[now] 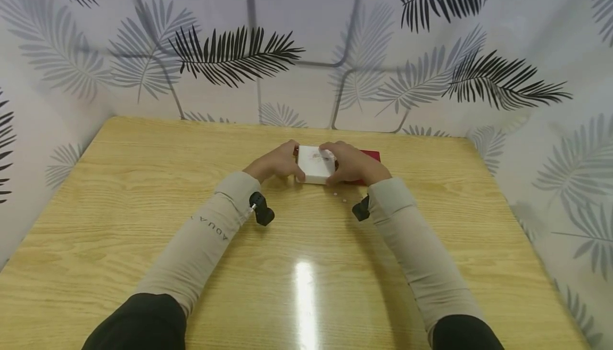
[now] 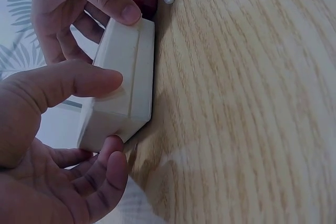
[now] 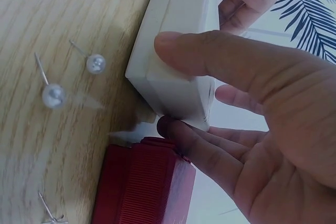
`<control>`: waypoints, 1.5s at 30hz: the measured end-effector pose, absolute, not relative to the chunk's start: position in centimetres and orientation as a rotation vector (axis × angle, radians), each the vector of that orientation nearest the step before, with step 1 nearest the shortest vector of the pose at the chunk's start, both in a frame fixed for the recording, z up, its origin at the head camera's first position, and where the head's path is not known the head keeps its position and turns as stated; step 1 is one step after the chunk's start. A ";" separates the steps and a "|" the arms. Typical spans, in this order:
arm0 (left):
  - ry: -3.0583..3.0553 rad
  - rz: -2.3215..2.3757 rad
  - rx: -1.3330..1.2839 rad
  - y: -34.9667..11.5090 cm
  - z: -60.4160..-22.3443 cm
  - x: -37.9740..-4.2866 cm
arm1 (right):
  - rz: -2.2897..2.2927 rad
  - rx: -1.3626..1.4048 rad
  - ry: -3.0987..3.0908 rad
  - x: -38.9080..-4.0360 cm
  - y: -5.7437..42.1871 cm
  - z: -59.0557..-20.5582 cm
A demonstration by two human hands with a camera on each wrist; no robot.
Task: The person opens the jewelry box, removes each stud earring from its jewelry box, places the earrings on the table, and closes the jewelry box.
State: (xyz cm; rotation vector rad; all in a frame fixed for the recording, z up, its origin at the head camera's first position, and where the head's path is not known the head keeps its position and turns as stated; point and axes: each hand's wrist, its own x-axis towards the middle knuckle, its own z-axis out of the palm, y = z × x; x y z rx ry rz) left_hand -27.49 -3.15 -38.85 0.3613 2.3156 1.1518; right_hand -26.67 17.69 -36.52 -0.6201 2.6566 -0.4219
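A small white lidded box (image 1: 316, 168) sits on the wooden table between both hands, with a faint printed design on top. My left hand (image 1: 281, 161) grips its left end, the thumb pressing the near side, as the left wrist view shows. At the other end my right hand (image 1: 353, 164) holds the box, its thumb on the near side and fingers round the end. A seam between lid and base runs along the box's side (image 2: 137, 72). Right beside my right fingers stands a red box (image 3: 142, 182) with a ribbed side, partly hidden by that hand in the head view.
Two pearl stud earrings (image 3: 53, 96) lie on the table in front of the boxes. Another small piece with a metal post (image 3: 50, 211) is cut off at the frame's lower edge. A leaf-patterned curtain (image 1: 297, 94) hangs behind the table's far edge.
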 end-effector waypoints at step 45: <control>2.420 1.002 0.404 -4.4 -39.0 -27.6 | -0.490 -0.664 2.675 -25.7 18.1 -35.8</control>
